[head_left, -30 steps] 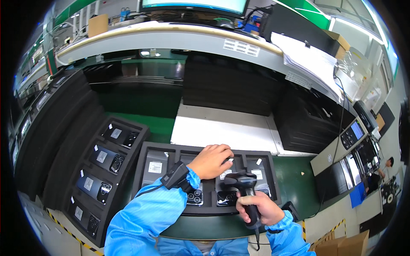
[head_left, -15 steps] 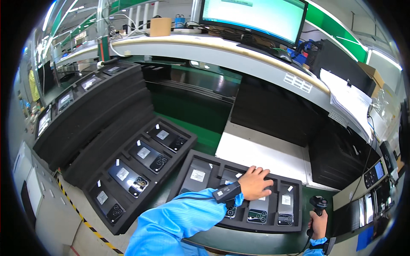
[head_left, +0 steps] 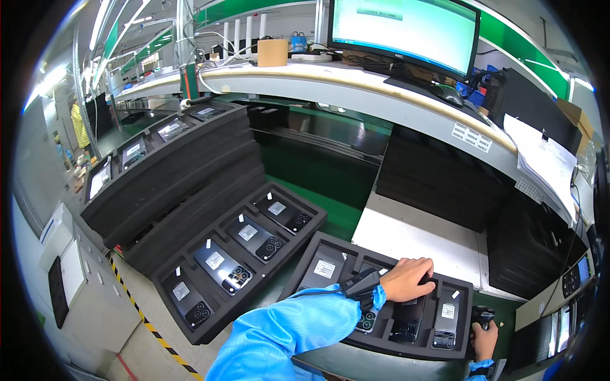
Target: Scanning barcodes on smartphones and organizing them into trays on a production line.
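Observation:
My left hand point(head_left: 406, 280) reaches over a black foam tray point(head_left: 460, 355) and grips the top end of a dark smartphone point(head_left: 407, 319). That phone sits at its slot with its camera end toward me, seemingly tipped a little. To its right, another smartphone point(head_left: 447, 322) lies back up with a white label. A further labelled phone point(head_left: 323, 268) rests in the leftmost slot; my forearm partly covers the one between. Beside the tray's right end, my right hand point(head_left: 485, 341) is closed around a black handheld barcode scanner point(head_left: 483, 314).
A second foam tray point(head_left: 208, 334) with several phones lies to the left, before a tall stack of foam trays point(head_left: 184, 159). Behind are a shelf point(head_left: 286, 75) with a monitor point(head_left: 406, 35), and more black foam point(head_left: 438, 181). A grey device point(head_left: 559, 282) stands at right.
The view has shifted, so the scene sits further right. My left hand has gone from lying spread over the phone to gripping its top end, and the phone's back looks darker.

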Motion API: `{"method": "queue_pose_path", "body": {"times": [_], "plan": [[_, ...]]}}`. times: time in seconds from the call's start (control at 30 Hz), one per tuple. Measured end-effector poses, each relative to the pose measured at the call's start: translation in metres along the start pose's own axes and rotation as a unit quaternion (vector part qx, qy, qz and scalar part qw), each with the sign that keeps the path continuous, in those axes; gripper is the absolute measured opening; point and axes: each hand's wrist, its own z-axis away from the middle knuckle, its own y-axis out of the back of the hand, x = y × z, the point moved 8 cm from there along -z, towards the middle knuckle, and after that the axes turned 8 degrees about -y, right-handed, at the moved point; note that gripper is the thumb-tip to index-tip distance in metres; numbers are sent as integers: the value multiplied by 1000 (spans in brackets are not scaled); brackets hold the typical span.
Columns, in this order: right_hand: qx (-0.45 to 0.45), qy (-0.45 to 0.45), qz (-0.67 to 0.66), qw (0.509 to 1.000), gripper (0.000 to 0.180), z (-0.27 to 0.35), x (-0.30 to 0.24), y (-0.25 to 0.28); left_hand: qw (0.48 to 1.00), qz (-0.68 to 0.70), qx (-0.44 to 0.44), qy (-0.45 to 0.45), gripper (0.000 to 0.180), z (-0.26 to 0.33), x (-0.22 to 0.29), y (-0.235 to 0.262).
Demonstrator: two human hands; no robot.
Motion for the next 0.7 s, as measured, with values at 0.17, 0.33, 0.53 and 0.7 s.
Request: {"method": "queue_pose_path", "body": {"times": [0.17, 0.33, 0.53, 0.7], "plan": [[30, 26, -10, 999, 17, -4, 4, 2, 1000, -4, -1, -1, 37, 1, 1, -1], [36, 52, -8, 998, 17, -4, 3, 2, 999, -22, 26, -11, 45, 4, 4, 3], [27, 38, -13, 999, 17, -5, 7, 1, 999, -17, 33, -9, 49, 2, 5, 7], [41, 38, 5, 998, 16, -9, 8, 4, 1000, -8, 8, 6, 48, 0, 4, 5]]}}
